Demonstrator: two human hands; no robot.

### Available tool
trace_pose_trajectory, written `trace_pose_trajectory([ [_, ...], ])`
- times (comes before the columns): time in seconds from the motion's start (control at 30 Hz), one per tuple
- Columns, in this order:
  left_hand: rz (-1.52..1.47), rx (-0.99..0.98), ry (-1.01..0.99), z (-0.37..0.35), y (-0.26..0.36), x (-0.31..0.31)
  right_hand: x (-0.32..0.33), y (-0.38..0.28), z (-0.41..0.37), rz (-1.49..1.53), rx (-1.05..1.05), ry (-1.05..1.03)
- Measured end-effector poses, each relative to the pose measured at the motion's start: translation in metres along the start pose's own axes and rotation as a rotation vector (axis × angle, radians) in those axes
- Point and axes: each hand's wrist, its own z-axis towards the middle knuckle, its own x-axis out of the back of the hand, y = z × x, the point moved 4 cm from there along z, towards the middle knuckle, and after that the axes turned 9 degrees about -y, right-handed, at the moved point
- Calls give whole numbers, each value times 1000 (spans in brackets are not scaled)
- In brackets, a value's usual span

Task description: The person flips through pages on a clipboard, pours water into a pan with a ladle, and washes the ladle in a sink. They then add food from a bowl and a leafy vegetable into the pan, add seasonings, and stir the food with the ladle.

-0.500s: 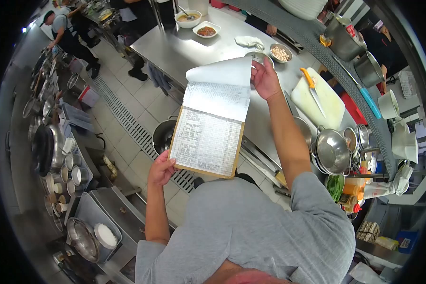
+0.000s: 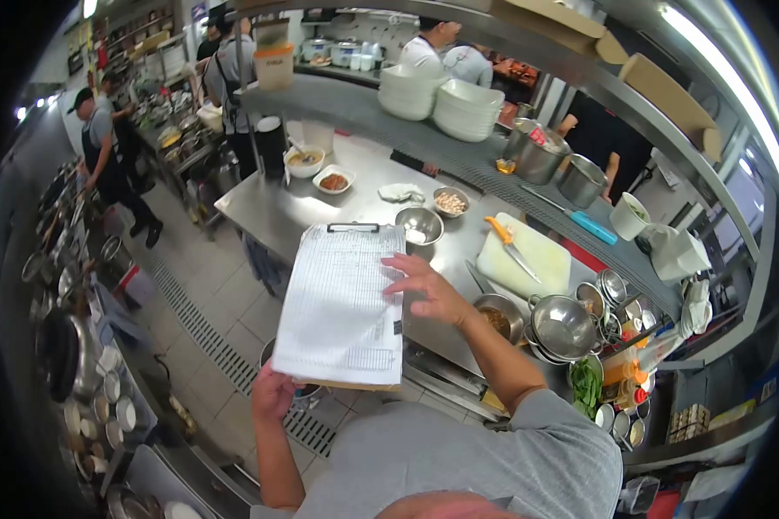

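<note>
A clipboard (image 2: pixel 381 387) with a stack of printed sheets (image 2: pixel 337 303) is held up in front of me, its black clip (image 2: pixel 352 228) at the far end. My left hand (image 2: pixel 273 394) grips its near left corner. Over the right edge of the top sheet is my right hand (image 2: pixel 424 290), fingers spread and fingertips at the paper. The sheets lie flat, showing a gridded table in print too small to read. Just past the far right corner, on the steel counter (image 2: pixel 260 203), stands a metal bowl (image 2: pixel 420 227) with something white in it.
An orange-handled knife (image 2: pixel 512 248) lies on a white cutting board (image 2: pixel 537 264), near stacked metal strainers and bowls (image 2: pixel 563 327). A bowl of soup (image 2: pixel 304 161) and a dish of red food (image 2: pixel 333 180) are farther back. Above, a shelf (image 2: pixel 355 108) carries white bowls (image 2: pixel 467 110). Several people work beyond.
The sheets that my right hand held lifted now lie down flat on the clipboard, and that hand has let go, fingers spread. The view has tilted up, showing the shelf and more people.
</note>
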Motion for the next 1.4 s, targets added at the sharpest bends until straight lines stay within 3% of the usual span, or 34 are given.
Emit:
trace_pose_trajectory([
  [0.13,-28,-5,-79,16,15,-23,-1,-37,-38,236,-159,496],
  [0.17,-46,3,-85,17,14,-24,-10,-33,-57,230,-363,574],
  [0.23,-22,-9,-98,19,23,-39,-44,-20,-87,681,-559,456],
  [0.3,-18,2,-98,24,32,-62,-75,-53,-104,1163,-496,332],
  [0.4,15,-7,-168,35,44,-91,-86,-102,-98,1148,-345,328],
  [0.5,31,20,-260,48,61,-123,-59,-149,-90,1351,-230,590],
  [0.6,93,19,-283,60,74,-153,-36,-172,-96,1202,-224,676],
  [0.63,108,11,-359,68,80,-160,-22,-183,-99,1174,-115,668],
  [0.77,266,47,-601,92,104,-241,24,-230,-131,931,-109,894],
  [0.87,381,44,-723,102,115,-328,60,-251,-176,1083,136,1051],
  [0.9,351,47,-870,113,113,-353,76,-257,-191,1110,223,1088],
  [1.0,324,110,-1142,134,104,-429,128,-308,-218,800,303,1061],
  [1.17,356,105,-1395,145,61,-551,203,-373,-302,468,430,1048],
  [1.23,379,146,-1455,150,38,-566,228,-386,-347,429,430,1044],
  [1.27,479,199,-1344,149,34,-575,241,-400,-359,449,393,1007],
  [1.33,512,167,-1368,156,6,-562,274,-404,-379,437,333,1039],
  [1.4,731,208,-1276,177,-40,-546,309,-400,-396,439,279,1078],
])
